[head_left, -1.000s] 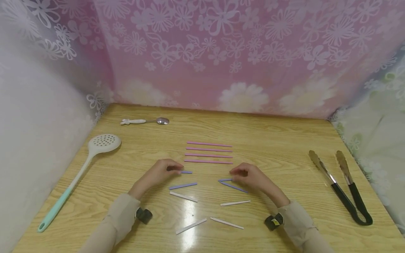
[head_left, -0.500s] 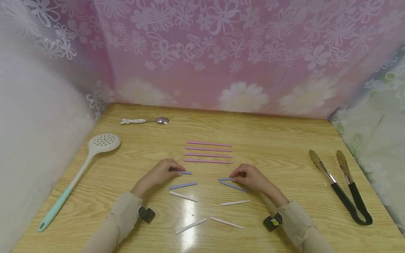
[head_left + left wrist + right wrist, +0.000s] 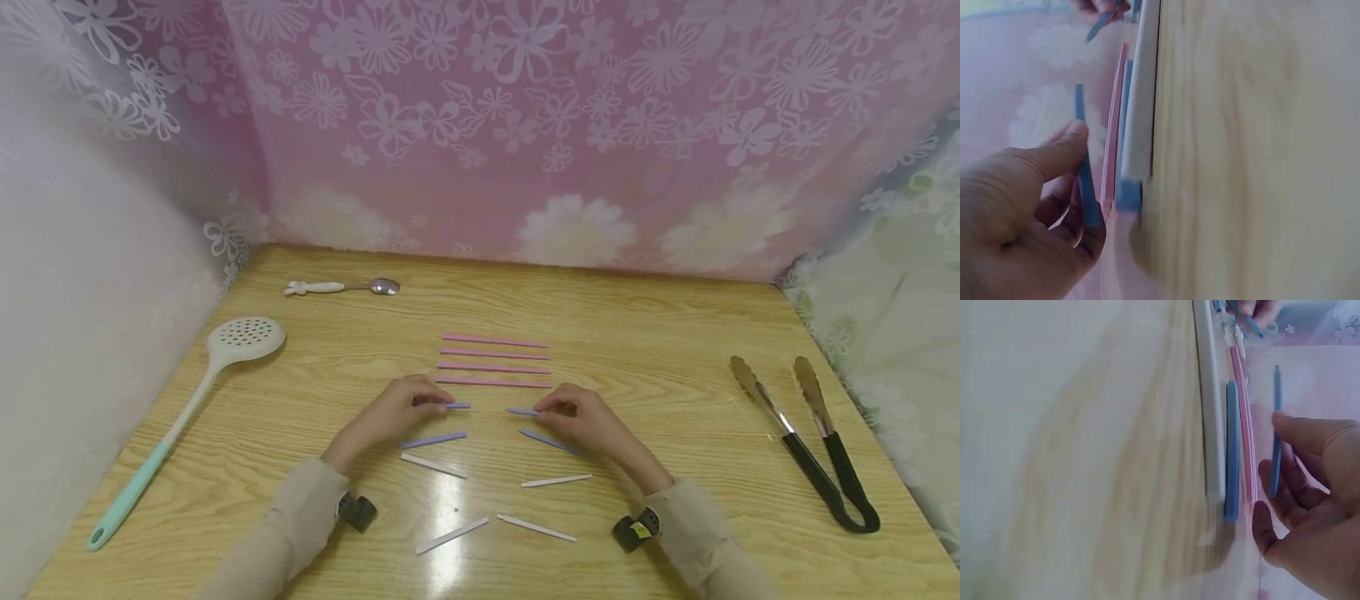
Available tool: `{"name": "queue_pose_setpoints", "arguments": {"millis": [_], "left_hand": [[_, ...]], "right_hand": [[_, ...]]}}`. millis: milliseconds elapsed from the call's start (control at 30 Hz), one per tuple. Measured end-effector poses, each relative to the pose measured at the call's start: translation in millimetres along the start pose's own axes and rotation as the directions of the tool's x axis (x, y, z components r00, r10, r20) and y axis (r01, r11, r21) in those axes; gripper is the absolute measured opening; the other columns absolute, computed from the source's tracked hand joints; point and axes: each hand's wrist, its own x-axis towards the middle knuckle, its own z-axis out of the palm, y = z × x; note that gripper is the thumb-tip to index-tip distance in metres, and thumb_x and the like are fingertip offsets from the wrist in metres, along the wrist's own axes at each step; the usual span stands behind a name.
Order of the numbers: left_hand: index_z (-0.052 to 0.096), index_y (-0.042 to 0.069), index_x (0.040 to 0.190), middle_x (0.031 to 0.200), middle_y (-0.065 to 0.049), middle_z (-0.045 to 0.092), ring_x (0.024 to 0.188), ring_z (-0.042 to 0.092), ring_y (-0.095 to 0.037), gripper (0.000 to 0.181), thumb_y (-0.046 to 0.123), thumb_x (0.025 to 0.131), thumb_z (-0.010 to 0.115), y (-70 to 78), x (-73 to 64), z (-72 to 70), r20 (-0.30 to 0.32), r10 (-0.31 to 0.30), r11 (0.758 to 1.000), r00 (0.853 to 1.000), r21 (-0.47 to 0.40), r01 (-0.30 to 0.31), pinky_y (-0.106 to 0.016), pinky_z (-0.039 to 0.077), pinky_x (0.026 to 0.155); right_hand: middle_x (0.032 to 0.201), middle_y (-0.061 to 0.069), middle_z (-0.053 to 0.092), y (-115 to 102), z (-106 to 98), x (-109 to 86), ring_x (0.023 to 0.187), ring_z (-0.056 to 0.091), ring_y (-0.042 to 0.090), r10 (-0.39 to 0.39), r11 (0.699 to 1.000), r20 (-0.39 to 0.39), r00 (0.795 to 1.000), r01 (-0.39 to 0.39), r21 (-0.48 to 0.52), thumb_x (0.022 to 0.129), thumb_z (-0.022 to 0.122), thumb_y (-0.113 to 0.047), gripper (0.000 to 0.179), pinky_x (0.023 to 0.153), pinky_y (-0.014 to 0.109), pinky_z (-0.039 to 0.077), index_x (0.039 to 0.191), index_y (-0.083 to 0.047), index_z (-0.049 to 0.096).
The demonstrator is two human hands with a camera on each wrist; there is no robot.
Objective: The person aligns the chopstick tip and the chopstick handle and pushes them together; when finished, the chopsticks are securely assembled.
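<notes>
My left hand (image 3: 405,402) pinches a short blue stick (image 3: 459,406) between thumb and fingers, raised off the table in the left wrist view. Facing it, my right hand (image 3: 581,414) pinches another blue stick (image 3: 522,411), whose end narrows to a thin tip in the right wrist view. The two held sticks point toward each other with a gap between them. Below the hands lie a left blue stick (image 3: 433,440) and a right blue stick (image 3: 551,442). Several white sticks (image 3: 452,535) rest nearer the body. Just beyond the hands, several long pink sticks (image 3: 492,382) lie in parallel rows.
On the left of the wooden table (image 3: 637,325) lies a skimmer (image 3: 247,333) with a mint handle. A spoon (image 3: 322,287) sits at the back left. Metal tongs (image 3: 813,450) with black handles lie at the right. A pink floral curtain (image 3: 480,150) hangs behind.
Both hands have moved inward, each with its blue stick. The right stick has come up away from the blue stick lying beside it, and the gap between the held sticks has narrowed.
</notes>
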Motion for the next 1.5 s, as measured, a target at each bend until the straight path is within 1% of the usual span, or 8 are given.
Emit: {"name": "queue_pose_setpoints", "arguments": {"millis": [200, 333, 500, 733, 1033, 1233, 1333, 1500], "left_hand": [[0.071, 0.009, 0.107, 0.102, -0.001, 0.068, 0.091, 0.059, -0.012, 0.019, 0.016, 0.094, 0.060, 8.0, 5.7, 9.7, -0.021, 0.005, 1.000, 1.000, -0.030, -0.006, -0.024, 0.050, 0.080], [0.071, 0.009, 0.107, 0.104, -0.003, 0.069, 0.093, 0.060, -0.015, 0.019, 0.016, 0.094, 0.061, 12.5, 7.3, 13.1, -0.028, 0.001, 0.999, 1.000, -0.052, -0.003, -0.025, 0.050, 0.080], [0.071, 0.010, 0.107, 0.103, -0.002, 0.069, 0.092, 0.059, -0.013, 0.019, 0.019, 0.093, 0.061, 13.4, 8.1, 15.1, -0.030, -0.003, 0.998, 1.000, -0.063, 0.001, -0.024, 0.050, 0.080], [0.071, 0.009, 0.107, 0.102, -0.002, 0.068, 0.091, 0.059, -0.013, 0.019, 0.018, 0.093, 0.061, 15.2, 7.5, 14.6, -0.027, 0.006, 0.998, 1.000, -0.060, -0.007, -0.025, 0.051, 0.080], [0.069, 0.005, 0.107, 0.109, -0.008, 0.068, 0.103, 0.062, -0.022, 0.018, 0.012, 0.093, 0.061, 18.6, 7.8, 17.1, -0.018, 0.075, 0.995, 0.997, -0.069, -0.076, -0.030, 0.051, 0.090], [0.068, 0.003, 0.110, 0.110, -0.009, 0.066, 0.099, 0.061, -0.020, 0.021, 0.013, 0.094, 0.060, 19.1, 9.3, 21.0, -0.018, 0.084, 0.994, 0.996, -0.062, -0.085, -0.024, 0.052, 0.085], [0.068, 0.004, 0.109, 0.106, -0.005, 0.066, 0.092, 0.059, -0.014, 0.020, 0.013, 0.094, 0.060, 19.9, 9.9, 21.9, -0.016, 0.082, 0.995, 0.997, -0.050, -0.082, -0.022, 0.052, 0.081], [0.069, 0.003, 0.106, 0.096, -0.003, 0.065, 0.081, 0.053, -0.008, 0.018, 0.012, 0.093, 0.061, 24.0, 10.0, 22.9, -0.046, 0.106, 0.994, 0.993, -0.030, -0.108, -0.019, 0.050, 0.072]], "right_hand": [[0.090, 0.000, 0.063, -9, 8, 3.1, 0.083, 0.057, 0.009, -0.036, 0.999, -0.043, 0.998, 0.038, 0.036, 0.088, 0.069, -0.012, 0.009, 0.076, 0.025, 0.052, 0.095, -0.008, 0.072], [0.090, 0.001, 0.063, -14, 11, 4.0, 0.084, 0.057, 0.010, -0.043, 0.997, -0.049, 0.998, 0.046, 0.063, 0.087, 0.069, -0.010, 0.009, 0.078, 0.025, 0.052, 0.095, -0.006, 0.072], [0.090, 0.002, 0.063, -18, 14, 5.2, 0.084, 0.056, 0.010, -0.045, 0.996, -0.041, 0.998, 0.048, 0.080, 0.086, 0.070, -0.010, 0.009, 0.078, 0.025, 0.052, 0.095, -0.006, 0.072], [0.089, 0.001, 0.062, -19, 16, 6.8, 0.082, 0.055, 0.009, -0.053, 0.997, -0.040, 0.998, 0.055, 0.057, 0.087, 0.069, -0.010, 0.009, 0.072, 0.023, 0.051, 0.095, -0.006, 0.072], [0.096, 0.004, 0.064, -24, 17, 7.7, 0.085, 0.055, 0.012, -0.055, 0.996, -0.051, 0.997, 0.058, 0.074, 0.087, 0.069, -0.012, 0.013, 0.073, 0.021, 0.051, 0.098, -0.006, 0.073], [0.095, 0.006, 0.064, -25, 18, 8.2, 0.077, 0.050, 0.008, -0.065, 0.996, -0.055, 0.996, 0.068, 0.060, 0.087, 0.069, -0.012, 0.014, 0.066, 0.020, 0.047, 0.098, -0.003, 0.072], [0.092, 0.004, 0.063, -26, 18, 7.8, 0.075, 0.049, 0.007, -0.063, 0.997, -0.056, 0.996, 0.065, 0.047, 0.087, 0.069, -0.011, 0.013, 0.065, 0.020, 0.047, 0.097, -0.003, 0.072], [0.089, 0.002, 0.062, -27, 19, 7.1, 0.072, 0.049, 0.008, -0.063, 0.997, -0.067, 0.996, 0.066, 0.043, 0.087, 0.069, -0.010, 0.011, 0.063, 0.020, 0.047, 0.095, -0.003, 0.072]]}}
